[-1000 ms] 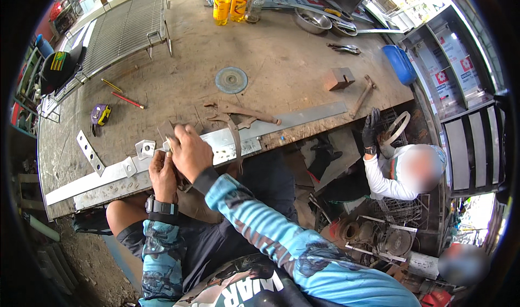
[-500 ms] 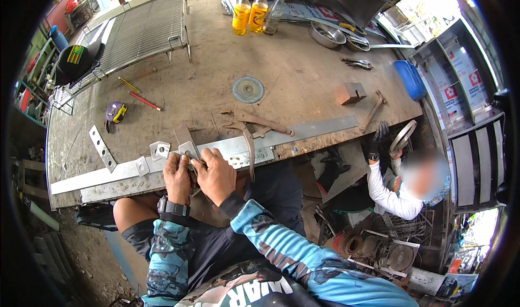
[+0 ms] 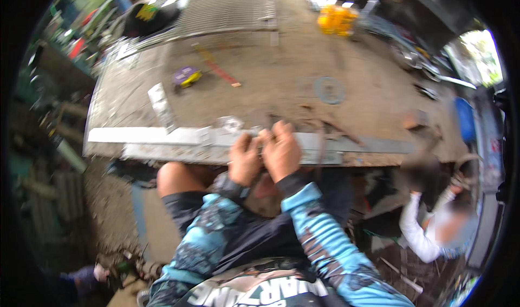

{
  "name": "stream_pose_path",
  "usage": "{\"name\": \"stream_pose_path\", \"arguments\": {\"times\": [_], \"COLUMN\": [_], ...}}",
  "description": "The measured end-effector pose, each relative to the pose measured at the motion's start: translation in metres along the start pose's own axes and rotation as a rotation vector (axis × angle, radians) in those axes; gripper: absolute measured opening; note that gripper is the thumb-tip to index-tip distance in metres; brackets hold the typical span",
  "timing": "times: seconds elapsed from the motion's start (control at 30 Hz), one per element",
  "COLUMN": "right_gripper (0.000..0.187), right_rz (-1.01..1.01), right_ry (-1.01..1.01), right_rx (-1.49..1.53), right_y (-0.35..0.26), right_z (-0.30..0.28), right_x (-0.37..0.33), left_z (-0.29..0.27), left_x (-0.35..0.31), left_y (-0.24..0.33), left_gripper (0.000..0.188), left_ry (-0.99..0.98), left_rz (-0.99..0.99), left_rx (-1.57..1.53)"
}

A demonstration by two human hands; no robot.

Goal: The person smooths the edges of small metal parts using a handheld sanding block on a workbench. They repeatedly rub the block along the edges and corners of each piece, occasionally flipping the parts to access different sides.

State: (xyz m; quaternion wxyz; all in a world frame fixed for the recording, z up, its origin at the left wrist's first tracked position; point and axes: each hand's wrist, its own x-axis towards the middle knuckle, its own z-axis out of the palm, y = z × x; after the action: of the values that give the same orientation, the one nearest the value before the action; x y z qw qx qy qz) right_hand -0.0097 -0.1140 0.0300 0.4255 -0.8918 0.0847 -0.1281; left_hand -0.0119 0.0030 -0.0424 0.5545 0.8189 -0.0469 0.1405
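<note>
My left hand [image 3: 245, 159] and my right hand [image 3: 282, 151] meet at the table's front edge, thumbs and fingers closed together. Between their fingertips a corner of a small metal plate [image 3: 256, 129] shows; the rest is hidden by the fingers and smeared by motion. Below them lies a long flat metal strip [image 3: 141, 136] along the edge. A second small plate [image 3: 205, 136] rests on that strip, and a third, with a hole [image 3: 231, 124], lies just beyond it. To the left, a perforated flat bar [image 3: 160, 105] touches the strip with its near end.
A tape measure [image 3: 187, 76], a red pencil [image 3: 223, 76] and a grinding disc [image 3: 329, 90] lie on the table [image 3: 260, 69]. A wire rack [image 3: 227, 6], a cap [image 3: 150, 19] and yellow bottles [image 3: 337, 20] stand farther back. At right, a co-worker in white sleeves [image 3: 414, 228] sits low beside the table.
The whole view has swung, so the table and hands appear farther right, and it is blurred. My hands stay together at the small plate, their fingers still closed.
</note>
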Motion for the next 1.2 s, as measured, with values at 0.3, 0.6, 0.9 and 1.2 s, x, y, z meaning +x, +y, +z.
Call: {"name": "stream_pose_path", "arguments": {"times": [0.3,0.6,0.9,1.2], "right_gripper": [0.031,0.033,0.031,0.039], "right_rz": [-0.037,-0.111,-0.037,-0.148], "right_ry": [-0.04,-0.061,-0.054,0.047], "right_rx": [-0.016,-0.044,-0.09,0.011], "right_y": [0.009,0.009,0.001,0.01], "right_z": [-0.02,-0.014,0.001,-0.001], "right_x": [-0.026,-0.01,0.028,0.018], "left_z": [0.003,0.002,0.002,0.0], "left_x": [0.002,0.001,0.005,0.003], "left_y": [0.03,0.028,0.033,0.036], "left_gripper": [0.02,0.023,0.019,0.021], "left_ry": [-0.008,-0.013,-0.025,-0.051], "left_rz": [-0.467,-0.482,-0.433,-0.455], "left_rx": [-0.302,-0.329,-0.368,-0.375]}}
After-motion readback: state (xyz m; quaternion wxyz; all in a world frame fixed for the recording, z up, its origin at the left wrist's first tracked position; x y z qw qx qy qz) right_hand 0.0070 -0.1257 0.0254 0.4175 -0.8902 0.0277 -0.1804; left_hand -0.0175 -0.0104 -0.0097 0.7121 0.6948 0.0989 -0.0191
